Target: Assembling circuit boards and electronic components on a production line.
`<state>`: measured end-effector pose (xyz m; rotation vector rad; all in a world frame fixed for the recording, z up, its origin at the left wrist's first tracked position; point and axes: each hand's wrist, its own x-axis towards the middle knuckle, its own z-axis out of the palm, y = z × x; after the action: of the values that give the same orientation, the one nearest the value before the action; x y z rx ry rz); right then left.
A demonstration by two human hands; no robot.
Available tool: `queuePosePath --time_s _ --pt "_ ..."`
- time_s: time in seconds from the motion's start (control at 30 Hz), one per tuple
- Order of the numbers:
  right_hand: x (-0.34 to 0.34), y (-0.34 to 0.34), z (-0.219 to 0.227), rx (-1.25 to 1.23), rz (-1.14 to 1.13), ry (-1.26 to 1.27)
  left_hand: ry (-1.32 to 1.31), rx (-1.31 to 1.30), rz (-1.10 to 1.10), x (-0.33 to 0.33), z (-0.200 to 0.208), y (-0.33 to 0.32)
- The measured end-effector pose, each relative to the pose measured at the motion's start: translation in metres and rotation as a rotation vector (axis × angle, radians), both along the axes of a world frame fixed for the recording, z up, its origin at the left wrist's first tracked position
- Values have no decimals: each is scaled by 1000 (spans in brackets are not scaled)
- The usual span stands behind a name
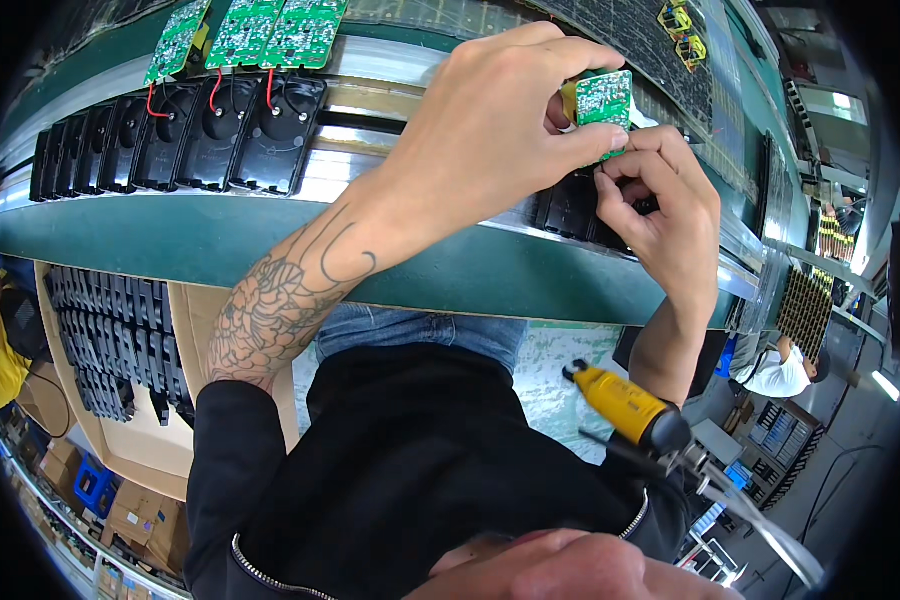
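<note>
The person's left hand (510,110) is holding a small green circuit board (604,97) above the worktop (420,258), its thumb and fingers closing on the board. The right hand (670,195) is working just below the board's lower edge, with thumb and index finger drawn nearly together; from where I am standing, I cannot tell whether they are gripping anything. A black plastic casing (570,208) is lying beneath both hands. To the left, other green circuit boards (305,35) are resting beyond a row of black casings (275,140), with red wires (269,95) running between them. In my judgement, good practice here is supporting the board by its edges, sparing its components from thumb pressure, holding it steady while the right hand is working, and leaving any attached lead slack.
</note>
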<state>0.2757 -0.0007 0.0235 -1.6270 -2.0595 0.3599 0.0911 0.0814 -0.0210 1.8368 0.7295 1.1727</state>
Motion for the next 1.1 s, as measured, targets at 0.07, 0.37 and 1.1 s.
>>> queuePosePath --time_s 0.07,0.37,1.1 --pt "-1 1 2 -2 9 -19 -1 -2 0 0 -1 0" --pt "-7 4 8 -41 13 -35 -5 45 33 0 0 2" --pt "3 -31 10 -200 869 661 63 282 146 2 1 -1"
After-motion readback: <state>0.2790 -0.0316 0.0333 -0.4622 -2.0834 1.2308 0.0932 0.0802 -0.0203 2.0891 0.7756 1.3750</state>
